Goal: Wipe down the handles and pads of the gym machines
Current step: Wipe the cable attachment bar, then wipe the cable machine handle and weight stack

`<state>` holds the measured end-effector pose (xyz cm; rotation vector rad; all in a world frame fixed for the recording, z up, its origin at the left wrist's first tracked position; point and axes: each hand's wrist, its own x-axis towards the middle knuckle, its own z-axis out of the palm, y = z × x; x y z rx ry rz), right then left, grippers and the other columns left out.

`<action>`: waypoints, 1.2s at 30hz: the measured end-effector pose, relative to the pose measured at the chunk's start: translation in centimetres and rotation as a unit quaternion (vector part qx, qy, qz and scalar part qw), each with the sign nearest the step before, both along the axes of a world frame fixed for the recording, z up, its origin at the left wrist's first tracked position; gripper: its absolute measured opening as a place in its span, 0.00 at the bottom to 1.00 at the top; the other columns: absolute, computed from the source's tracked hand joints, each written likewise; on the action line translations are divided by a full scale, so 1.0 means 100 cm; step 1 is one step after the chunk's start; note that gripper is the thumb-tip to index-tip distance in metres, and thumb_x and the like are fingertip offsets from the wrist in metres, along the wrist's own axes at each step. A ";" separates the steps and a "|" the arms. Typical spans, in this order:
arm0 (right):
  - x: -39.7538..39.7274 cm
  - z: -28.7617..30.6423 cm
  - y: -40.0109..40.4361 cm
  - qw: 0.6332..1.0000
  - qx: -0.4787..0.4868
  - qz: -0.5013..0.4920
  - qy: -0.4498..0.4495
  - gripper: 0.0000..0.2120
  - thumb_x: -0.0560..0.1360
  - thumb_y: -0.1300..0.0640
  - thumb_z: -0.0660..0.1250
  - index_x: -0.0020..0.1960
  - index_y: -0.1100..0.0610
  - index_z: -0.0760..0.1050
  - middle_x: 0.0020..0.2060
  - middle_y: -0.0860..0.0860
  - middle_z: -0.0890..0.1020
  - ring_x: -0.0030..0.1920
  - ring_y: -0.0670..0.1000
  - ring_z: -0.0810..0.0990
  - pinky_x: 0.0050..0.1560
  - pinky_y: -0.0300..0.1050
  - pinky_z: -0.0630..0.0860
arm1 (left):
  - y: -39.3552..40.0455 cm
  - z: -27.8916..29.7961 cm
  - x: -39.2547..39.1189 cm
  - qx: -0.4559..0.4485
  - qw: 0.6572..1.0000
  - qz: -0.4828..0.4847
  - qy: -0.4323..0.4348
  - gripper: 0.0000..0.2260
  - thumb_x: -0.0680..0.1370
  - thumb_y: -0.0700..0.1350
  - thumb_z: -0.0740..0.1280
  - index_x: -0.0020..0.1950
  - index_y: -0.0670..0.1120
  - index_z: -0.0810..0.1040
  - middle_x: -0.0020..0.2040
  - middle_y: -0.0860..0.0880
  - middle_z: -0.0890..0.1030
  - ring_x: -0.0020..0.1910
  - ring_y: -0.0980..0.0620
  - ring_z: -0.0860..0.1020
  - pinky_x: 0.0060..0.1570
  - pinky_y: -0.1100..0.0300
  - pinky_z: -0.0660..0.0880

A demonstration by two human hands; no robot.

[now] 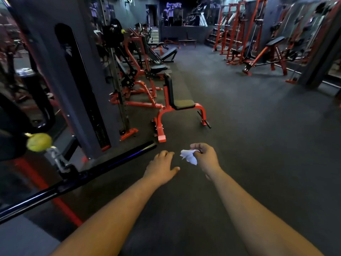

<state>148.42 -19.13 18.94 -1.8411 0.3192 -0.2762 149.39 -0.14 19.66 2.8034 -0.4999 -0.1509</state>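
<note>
Both my arms reach forward over the dark floor. My right hand (204,156) pinches a crumpled white cloth (190,156) between thumb and fingers. My left hand (162,168) is beside it, palm down, fingers loosely bent, holding nothing. A long black bar handle (103,168) hangs from a cable clip at the left, its near end just left of my left hand, not touched. A red bench with a black seat pad (184,104) and upright back pad (168,87) stands ahead.
A tall grey weight-stack column (73,80) rises at the left, with a yellow ball stop (39,141) on its cable. More red machines (140,71) line the left side. Red racks and benches (258,52) stand at the far right. Dark rubber floor (258,135) spreads between.
</note>
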 end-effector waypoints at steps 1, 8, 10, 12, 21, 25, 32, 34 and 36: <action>0.008 0.001 -0.008 1.000 -0.011 0.006 0.002 0.17 0.75 0.68 0.62 0.50 0.49 0.82 0.48 0.48 0.85 0.49 0.48 0.84 0.50 0.44 0.82 | -0.009 -0.001 0.010 -0.003 1.000 -0.001 0.003 0.32 0.81 0.58 0.68 0.81 0.52 0.61 0.79 0.48 0.64 0.77 0.46 0.65 0.71 0.45 0.70; 0.073 -0.007 -0.061 0.993 -0.109 0.040 0.033 0.12 0.73 0.60 0.63 0.53 0.54 0.82 0.47 0.48 0.83 0.48 0.50 0.82 0.46 0.42 0.80 | -0.072 -0.027 0.092 -0.003 1.000 0.003 0.024 0.32 0.80 0.59 0.68 0.81 0.52 0.62 0.78 0.48 0.65 0.76 0.46 0.67 0.69 0.45 0.72; 0.093 -0.010 -0.076 0.990 -0.125 0.049 0.049 0.17 0.72 0.57 0.63 0.57 0.58 0.82 0.49 0.51 0.82 0.49 0.53 0.82 0.49 0.50 0.82 | -0.091 -0.037 0.116 -0.007 0.999 0.001 0.032 0.32 0.81 0.59 0.68 0.81 0.52 0.62 0.78 0.48 0.65 0.76 0.46 0.67 0.70 0.45 0.72; 0.112 -0.015 -0.091 0.985 -0.153 0.051 0.065 0.14 0.76 0.65 0.62 0.59 0.59 0.81 0.50 0.53 0.82 0.50 0.53 0.83 0.49 0.52 0.83 | -0.108 -0.044 0.135 -0.014 0.999 0.003 0.050 0.32 0.81 0.59 0.68 0.81 0.52 0.61 0.79 0.48 0.65 0.76 0.46 0.67 0.70 0.45 0.72; 0.212 -0.041 -0.141 0.973 -0.181 0.099 0.105 0.03 0.77 0.61 0.71 0.46 0.60 0.82 0.44 0.55 0.85 0.47 0.49 0.81 0.52 0.47 0.77 | -0.164 -0.067 0.218 0.017 0.994 0.029 0.099 0.32 0.81 0.58 0.68 0.81 0.51 0.61 0.78 0.47 0.64 0.76 0.45 0.66 0.70 0.44 0.70; 0.274 -0.045 -0.149 0.961 -0.202 0.156 0.103 0.05 0.78 0.62 0.68 0.45 0.59 0.81 0.41 0.53 0.84 0.45 0.52 0.82 0.42 0.40 0.77 | -0.170 -0.065 0.263 0.021 0.994 0.070 0.085 0.31 0.81 0.59 0.68 0.81 0.51 0.62 0.78 0.47 0.64 0.76 0.45 0.66 0.70 0.44 0.69; 0.393 -0.040 -0.146 0.936 -0.161 0.303 0.073 0.08 0.77 0.66 0.68 0.53 0.60 0.83 0.45 0.52 0.84 0.38 0.38 0.81 0.34 0.25 0.72 | -0.164 -0.044 0.340 0.027 0.974 0.211 0.075 0.33 0.81 0.59 0.68 0.82 0.52 0.59 0.81 0.47 0.61 0.77 0.44 0.64 0.71 0.44 0.69; 0.424 -0.037 -0.139 0.932 -0.128 0.333 0.060 0.13 0.78 0.67 0.67 0.62 0.60 0.81 0.53 0.55 0.84 0.45 0.46 0.82 0.36 0.25 0.73 | -0.158 -0.032 0.350 0.037 0.963 0.257 0.066 0.34 0.81 0.59 0.67 0.83 0.52 0.58 0.81 0.47 0.60 0.78 0.44 0.63 0.72 0.43 0.67; 0.453 -0.028 -0.124 0.915 -0.130 0.379 0.051 0.18 0.80 0.65 0.66 0.68 0.59 0.77 0.60 0.54 0.81 0.53 0.47 0.79 0.40 0.22 0.71 | -0.146 -0.014 0.354 0.053 0.951 0.299 0.049 0.34 0.81 0.59 0.67 0.83 0.52 0.57 0.82 0.47 0.59 0.79 0.43 0.63 0.73 0.43 0.67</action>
